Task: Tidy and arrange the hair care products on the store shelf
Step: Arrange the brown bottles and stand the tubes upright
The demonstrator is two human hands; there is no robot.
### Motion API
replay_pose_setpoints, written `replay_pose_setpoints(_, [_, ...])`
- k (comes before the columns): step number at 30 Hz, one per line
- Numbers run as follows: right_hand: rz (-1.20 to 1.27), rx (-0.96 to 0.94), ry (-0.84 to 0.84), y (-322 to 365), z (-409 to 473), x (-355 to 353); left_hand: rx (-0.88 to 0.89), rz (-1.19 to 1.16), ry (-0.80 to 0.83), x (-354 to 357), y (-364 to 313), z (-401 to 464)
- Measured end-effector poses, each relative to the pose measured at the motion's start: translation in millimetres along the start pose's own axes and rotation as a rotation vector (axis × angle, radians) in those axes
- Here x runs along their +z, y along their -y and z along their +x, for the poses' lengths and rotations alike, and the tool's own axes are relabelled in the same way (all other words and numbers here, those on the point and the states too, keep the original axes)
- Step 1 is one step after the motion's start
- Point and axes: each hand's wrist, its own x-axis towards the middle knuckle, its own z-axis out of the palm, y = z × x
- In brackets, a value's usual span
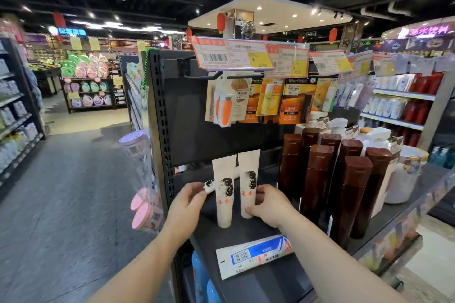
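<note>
Two white tubes printed with a woman's head and red characters stand upright, cap down, on the dark shelf [246, 233]. My right hand [268, 204] grips the right tube [248, 179] near its base. The left tube [223, 194] stands free beside it. My left hand [186, 206] holds the end of a third white tube [209, 184] lying behind them. A fourth tube [253, 254] lies flat at the shelf's front, barcode side up. Several tall brown bottles [317, 179] stand in rows to the right.
Carded items [261, 98] hang from hooks under price tags [234, 54] above the shelf. White pump bottles [379, 138] stand behind the brown ones. Pink-lidded jars [142, 206] hang at the shelf's left side. An open aisle lies to the left; blue bottles [200, 275] sit below.
</note>
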Motion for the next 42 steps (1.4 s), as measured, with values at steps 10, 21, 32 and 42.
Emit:
replay_pose_setpoints(10, [0.067, -0.005, -0.065, -10.0, -23.5, -2.4, 0.028, 0.555, 0.040, 9.2, 26.7, 62.0])
replay_pose_setpoints(21, [-0.010, -0.104, -0.074, -7.9, -40.7, -5.0, -0.022, 0.714, 0.045, 12.2, 21.9, 70.1])
replay_pose_setpoints(32, [0.025, -0.262, 0.029, 12.5, -44.9, 12.9, -0.080, 0.247, -0.247, -20.0, -12.9, 26.4])
replay_pose_setpoints(42, [0.122, -0.601, 0.086, 44.4, -78.7, 27.7, 0.113, 0.948, 0.121, -97.4, -99.7, -32.9])
